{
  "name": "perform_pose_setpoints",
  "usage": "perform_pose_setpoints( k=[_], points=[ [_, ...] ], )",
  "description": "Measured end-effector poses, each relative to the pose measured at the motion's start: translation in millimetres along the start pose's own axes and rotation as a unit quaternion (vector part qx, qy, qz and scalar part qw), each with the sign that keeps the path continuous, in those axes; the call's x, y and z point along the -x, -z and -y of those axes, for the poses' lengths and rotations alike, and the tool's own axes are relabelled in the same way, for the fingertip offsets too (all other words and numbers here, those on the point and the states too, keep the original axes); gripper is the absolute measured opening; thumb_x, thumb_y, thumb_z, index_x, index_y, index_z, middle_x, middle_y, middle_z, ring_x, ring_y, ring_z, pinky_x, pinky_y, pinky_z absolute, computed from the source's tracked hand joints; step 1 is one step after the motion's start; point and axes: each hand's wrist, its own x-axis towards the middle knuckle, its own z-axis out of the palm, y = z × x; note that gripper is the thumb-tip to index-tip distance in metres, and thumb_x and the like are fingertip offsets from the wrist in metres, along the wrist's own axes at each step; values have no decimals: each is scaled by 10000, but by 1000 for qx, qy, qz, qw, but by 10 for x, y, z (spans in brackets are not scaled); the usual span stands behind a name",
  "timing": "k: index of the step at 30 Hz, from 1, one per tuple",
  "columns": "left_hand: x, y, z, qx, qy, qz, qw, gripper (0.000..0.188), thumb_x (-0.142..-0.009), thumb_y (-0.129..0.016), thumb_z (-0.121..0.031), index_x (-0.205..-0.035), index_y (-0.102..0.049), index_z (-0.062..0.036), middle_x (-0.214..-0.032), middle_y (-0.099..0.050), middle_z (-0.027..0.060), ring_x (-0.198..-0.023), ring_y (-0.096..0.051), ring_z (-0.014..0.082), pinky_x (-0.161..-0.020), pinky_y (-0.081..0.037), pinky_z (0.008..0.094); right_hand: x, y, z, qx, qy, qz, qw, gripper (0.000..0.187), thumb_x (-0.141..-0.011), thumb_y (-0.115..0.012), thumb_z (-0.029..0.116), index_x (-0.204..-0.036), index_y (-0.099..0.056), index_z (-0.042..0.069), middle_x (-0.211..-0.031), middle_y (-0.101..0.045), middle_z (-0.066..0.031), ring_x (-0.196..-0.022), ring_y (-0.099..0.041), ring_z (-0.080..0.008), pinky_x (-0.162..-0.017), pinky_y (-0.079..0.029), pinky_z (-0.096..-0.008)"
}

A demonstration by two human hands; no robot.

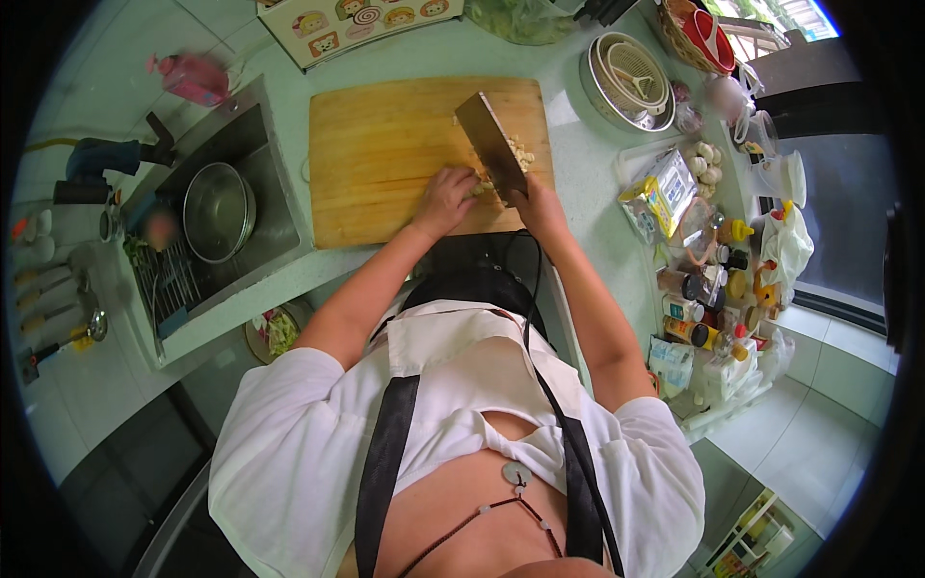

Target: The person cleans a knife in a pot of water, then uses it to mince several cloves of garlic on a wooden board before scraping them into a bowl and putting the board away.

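Note:
A wooden cutting board (376,144) lies on the counter in front of me. My right hand (541,210) grips a cleaver (487,138) by its handle, the broad blade standing on edge over the board. Small chopped pale pieces (523,152), maybe garlic, are strewn on the blade's right side. Left of the blade, my left hand (447,200) rests on the board with curled fingers. Its fingertips press on a pale piece of food (481,187) close to the cutting edge; the fingers partly hide it.
A sink (279,183) with a metal bowl (220,212) is on the left. Nested strainers (631,77), garlic bulbs (706,159), a yellow packet (665,197) and several bottles (684,308) crowd the right side. A patterned box (356,29) stands behind the board.

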Motion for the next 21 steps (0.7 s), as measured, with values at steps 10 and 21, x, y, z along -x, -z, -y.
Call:
perform_pose_setpoints(
  k=[10,21],
  points=[
    [-175,-254,0,-39,44,-16,998,252,-663,-641,-86,-909,-594,-49,-952,-550,109,-933,-506,304,-805,-420,401,58,192,29,52,1,-3,999,236,-803,-579,223,-921,-496,36,-781,-602,-224,-758,-570,-423,-657,-444,-498],
    [-135,-185,-41,-22,40,-24,999,224,-678,-625,-108,-899,-605,-76,-969,-563,82,-951,-506,291,-821,-404,391,39,166,122,61,-33,13,998,234,-803,-566,223,-914,-483,34,-777,-599,-245,-775,-575,-425,-674,-444,-508]
  ],
)
